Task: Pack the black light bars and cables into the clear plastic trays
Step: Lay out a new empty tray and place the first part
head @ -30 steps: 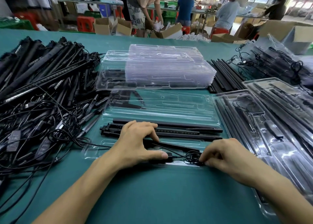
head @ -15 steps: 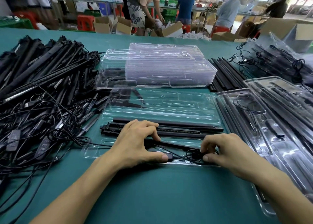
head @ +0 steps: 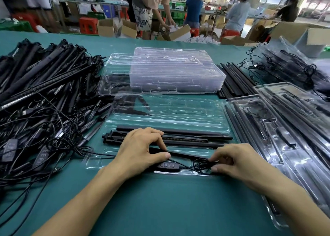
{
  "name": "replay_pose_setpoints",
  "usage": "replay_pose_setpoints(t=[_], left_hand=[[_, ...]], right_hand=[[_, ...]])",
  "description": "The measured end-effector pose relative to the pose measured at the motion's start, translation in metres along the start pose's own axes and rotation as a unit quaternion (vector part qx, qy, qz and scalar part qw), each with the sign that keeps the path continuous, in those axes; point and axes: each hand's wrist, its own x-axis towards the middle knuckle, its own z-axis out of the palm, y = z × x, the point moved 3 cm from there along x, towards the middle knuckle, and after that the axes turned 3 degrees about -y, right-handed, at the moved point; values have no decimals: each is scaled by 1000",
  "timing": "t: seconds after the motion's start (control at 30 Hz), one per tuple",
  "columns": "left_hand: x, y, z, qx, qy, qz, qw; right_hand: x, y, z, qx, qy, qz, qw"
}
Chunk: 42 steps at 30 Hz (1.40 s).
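The fingers [head: 217,158] of the right hand [head: 237,162] pinch the loose coil of cable [head: 201,166], gathering it to fit the near pocket of the open tray [head: 96,161], while the left hand [head: 141,150] closes thumb and forefinger, it seems, on the same cable just beside its controller [head: 167,165], pinning it flat. Beyond both hands the light bars [head: 196,138] lie in the tray's long slots; the loose pile of bars [head: 44,78] lies left of the tray and the stack of empty trays [head: 160,75] behind it.
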Motion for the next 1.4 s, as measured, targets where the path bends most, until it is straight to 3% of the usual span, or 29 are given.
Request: replay_pose_setpoints(t=[0.4,0.8,1.03,1.23,1.4], left_hand=[[-3,-3,-2,-28,4,-2,1000],[-1,-6,2,-2,-5,8,1000],[-2,-2,-3,-13,35,22,999],[-5,5,-7,57,50,26,997],[1,8,-10,56,7,17,998]], right_hand=[[-5,-12,4,-72,1,42,997],[-6,-8,4,-34,4,70,997],[-5,0,1,36,0,108,993],[-5,-2,4,28,9,96,995],[-6,-1,5,31,-3,88,996]])
